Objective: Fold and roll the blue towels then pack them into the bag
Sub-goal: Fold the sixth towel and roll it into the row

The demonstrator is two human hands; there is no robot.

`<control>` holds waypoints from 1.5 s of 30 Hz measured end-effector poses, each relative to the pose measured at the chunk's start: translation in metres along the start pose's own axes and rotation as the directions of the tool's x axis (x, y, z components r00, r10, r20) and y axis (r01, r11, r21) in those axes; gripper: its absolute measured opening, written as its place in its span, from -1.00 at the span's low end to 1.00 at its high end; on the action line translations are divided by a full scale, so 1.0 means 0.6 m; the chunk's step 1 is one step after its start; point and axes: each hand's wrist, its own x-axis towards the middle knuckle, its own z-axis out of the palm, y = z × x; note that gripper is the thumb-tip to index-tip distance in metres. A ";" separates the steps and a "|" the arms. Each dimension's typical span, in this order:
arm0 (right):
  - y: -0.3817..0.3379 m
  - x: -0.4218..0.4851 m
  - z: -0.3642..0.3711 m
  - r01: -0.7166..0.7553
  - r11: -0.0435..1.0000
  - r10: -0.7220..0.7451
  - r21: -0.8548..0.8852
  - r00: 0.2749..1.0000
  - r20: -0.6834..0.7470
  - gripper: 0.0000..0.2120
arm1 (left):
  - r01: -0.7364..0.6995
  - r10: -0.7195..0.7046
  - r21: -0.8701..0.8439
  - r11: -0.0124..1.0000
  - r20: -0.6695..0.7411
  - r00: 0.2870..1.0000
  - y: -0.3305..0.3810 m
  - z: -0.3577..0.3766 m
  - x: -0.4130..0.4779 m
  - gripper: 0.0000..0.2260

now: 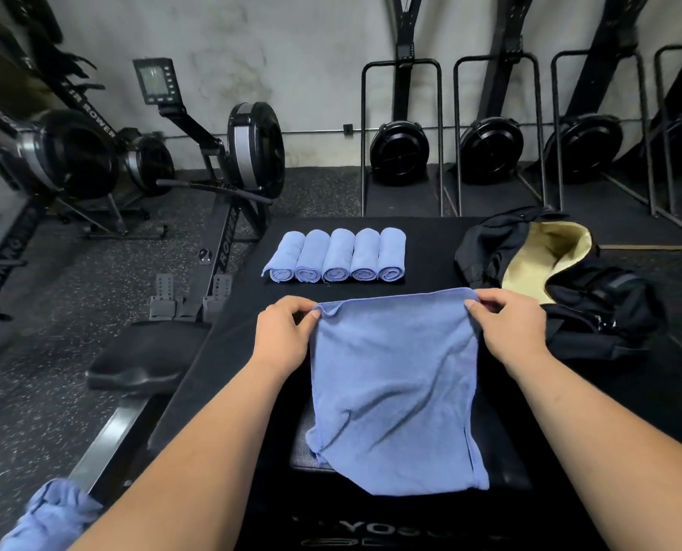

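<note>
A blue towel (395, 391) hangs in front of me over the black platform (251, 312), held up by its top edge. My left hand (283, 328) pinches its top left corner and my right hand (506, 324) pinches its top right corner. Behind it, several rolled blue towels (335, 256) lie side by side in a row. A black bag (593, 296) with a pale yellow lining lies open at the right of the platform. More unrolled blue towels (49, 515) are bunched at the bottom left.
Rowing machines (228, 200) stand on the speckled floor to the left, one with its seat (140, 363) close to the platform. Upright black machines (490, 149) line the back wall.
</note>
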 end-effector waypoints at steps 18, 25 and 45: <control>-0.209 0.002 -0.170 0.160 0.948 -0.142 0.277 0.986 -0.082 -0.92 | -0.211 0.210 0.012 0.977 -0.155 0.965 0.188 -0.208 0.022 -0.93; -0.233 -0.002 -0.199 0.313 0.948 -0.307 0.051 0.947 -0.098 -0.90 | -0.213 0.212 0.014 0.977 -0.177 0.961 0.218 -0.251 0.020 -0.91; -0.072 -0.289 0.043 0.536 0.839 -0.514 0.092 0.727 0.456 -0.81 | 0.216 -0.212 0.133 0.967 -0.046 0.976 -0.043 -0.140 -0.149 -0.94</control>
